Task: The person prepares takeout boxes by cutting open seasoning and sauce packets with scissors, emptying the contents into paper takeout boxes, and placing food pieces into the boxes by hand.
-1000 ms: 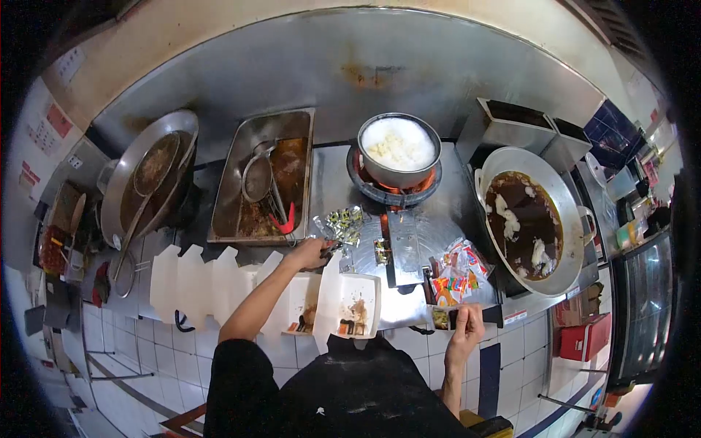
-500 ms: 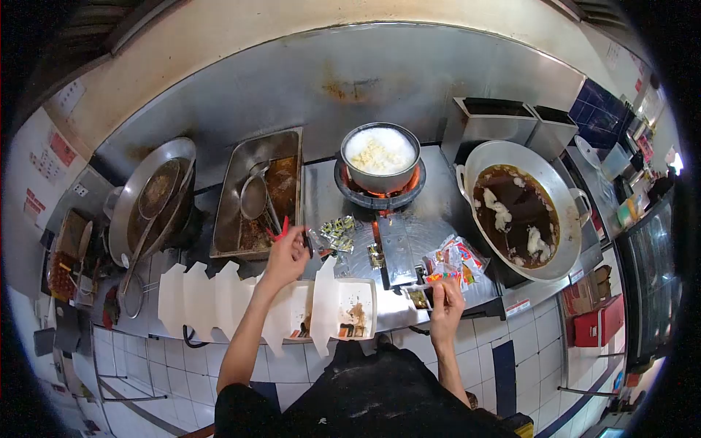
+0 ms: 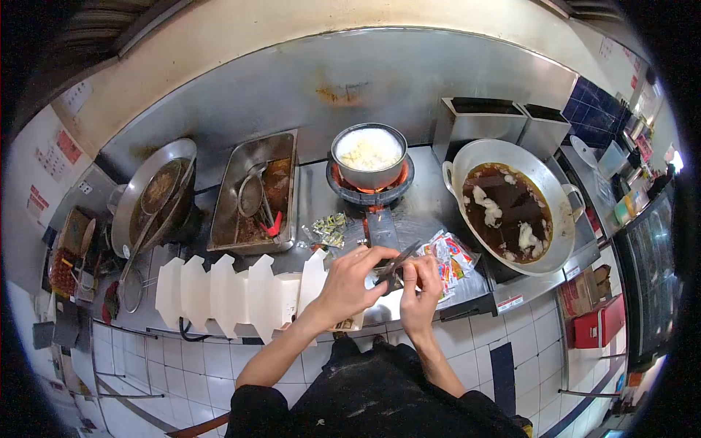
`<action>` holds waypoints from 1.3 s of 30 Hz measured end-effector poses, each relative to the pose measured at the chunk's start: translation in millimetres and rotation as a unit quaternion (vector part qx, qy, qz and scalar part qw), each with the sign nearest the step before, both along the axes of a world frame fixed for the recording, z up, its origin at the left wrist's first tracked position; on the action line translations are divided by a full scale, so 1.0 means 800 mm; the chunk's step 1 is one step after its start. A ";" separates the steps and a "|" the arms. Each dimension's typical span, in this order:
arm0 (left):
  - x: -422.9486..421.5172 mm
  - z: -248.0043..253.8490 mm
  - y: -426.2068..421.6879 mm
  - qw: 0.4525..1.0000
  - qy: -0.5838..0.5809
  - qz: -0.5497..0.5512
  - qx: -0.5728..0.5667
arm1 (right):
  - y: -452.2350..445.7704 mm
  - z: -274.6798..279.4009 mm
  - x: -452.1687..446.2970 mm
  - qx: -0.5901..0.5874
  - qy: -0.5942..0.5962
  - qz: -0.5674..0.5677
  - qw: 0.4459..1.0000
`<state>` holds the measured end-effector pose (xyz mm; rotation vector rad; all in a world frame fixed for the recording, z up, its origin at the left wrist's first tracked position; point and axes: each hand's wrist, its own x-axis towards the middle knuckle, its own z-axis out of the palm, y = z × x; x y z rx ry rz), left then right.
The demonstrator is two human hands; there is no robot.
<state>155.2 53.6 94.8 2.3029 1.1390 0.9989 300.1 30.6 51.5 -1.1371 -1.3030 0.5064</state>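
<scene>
My left hand point(image 3: 356, 281) is closed around a dark, blade-like tool point(image 3: 400, 257), whose exact kind I cannot make out. Close beside it, my right hand point(image 3: 420, 286) pinches a small dark packet point(image 3: 395, 282) at the tool, mostly covered by fingers. Both hands are over the counter's front edge. To their left stand several open white paper boxes point(image 3: 232, 296) in a row; my left forearm hides part of the rightmost ones. Red and white sachets point(image 3: 454, 257) lie right of my right hand. Smaller green and silver sachets point(image 3: 330, 232) lie beyond my left hand.
A pot point(image 3: 370, 157) of white foamy contents sits on a lit burner point(image 3: 372, 191). A wide pan point(image 3: 562, 244) of dark oil with pale pieces stands right. Left are a metal tray point(image 3: 216, 235) with a strainer and red-handled utensil, and another oil pan point(image 3: 119, 219).
My left hand has moved right from beside the metal tray, bringing the dark tool to my right hand. My right hand has shifted slightly left and up with the packet.
</scene>
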 end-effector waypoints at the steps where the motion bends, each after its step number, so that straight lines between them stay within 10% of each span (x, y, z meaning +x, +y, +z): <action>1: 0.005 -0.003 -0.002 0.999 -0.039 -0.002 -0.017 | -0.004 0.006 0.006 -0.015 -0.012 -0.002 1.000; 10: 0.030 0.009 -0.004 0.993 -0.104 -0.021 -0.060 | -0.010 -0.008 0.043 -0.025 0.094 0.078 0.992; 17: -0.022 0.054 -0.006 0.978 0.204 -0.007 -0.039 | 0.003 -0.007 0.063 -0.014 0.130 0.015 0.991; 27: -0.020 0.089 0.006 0.938 0.339 -0.066 -0.041 | 0.004 -0.009 0.044 -0.027 0.177 0.041 0.983; 31: -0.016 0.086 0.015 0.993 0.106 -0.025 0.040 | 0.007 -0.014 0.042 -0.042 0.198 0.029 0.979; 39: 0.030 0.015 0.005 0.986 0.058 -0.062 0.140 | 0.020 -0.015 0.021 -0.065 0.217 0.044 0.973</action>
